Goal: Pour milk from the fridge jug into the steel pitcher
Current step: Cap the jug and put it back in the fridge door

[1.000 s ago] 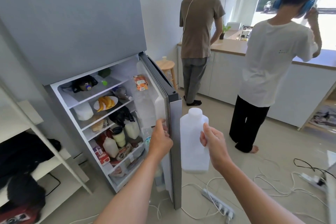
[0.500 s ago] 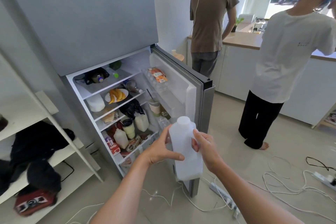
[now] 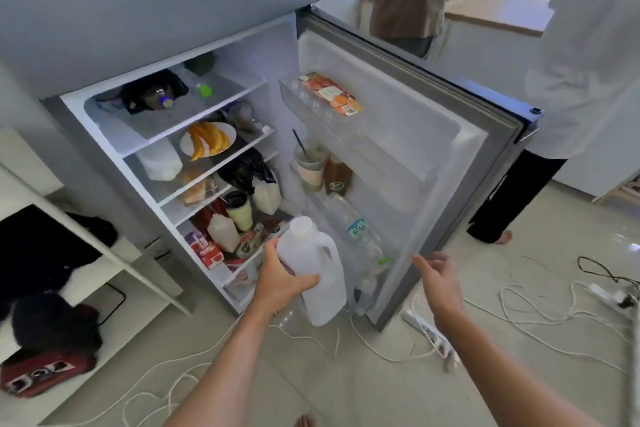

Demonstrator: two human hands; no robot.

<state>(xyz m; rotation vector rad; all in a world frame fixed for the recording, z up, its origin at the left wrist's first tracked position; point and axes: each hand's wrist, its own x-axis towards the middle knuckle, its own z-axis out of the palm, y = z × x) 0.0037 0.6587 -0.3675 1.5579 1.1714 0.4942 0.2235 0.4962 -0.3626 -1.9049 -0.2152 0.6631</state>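
The white plastic milk jug, capped and with a moulded handle, is held upright low in front of the open fridge. My left hand grips its body from the left side. My right hand is off the jug, fingers spread, close to the lower edge of the open fridge door. The steel pitcher is not in view.
Fridge shelves hold a plate of fruit, bottles and cartons; door racks hold cups and a water bottle. Two people stand at the counter beyond the door. Cables and a power strip lie on the floor. A white shelf unit stands at left.
The jug passed from my right hand to my left and moved down toward the fridge. My right hand let go and reached to the door edge. The door stands wider.
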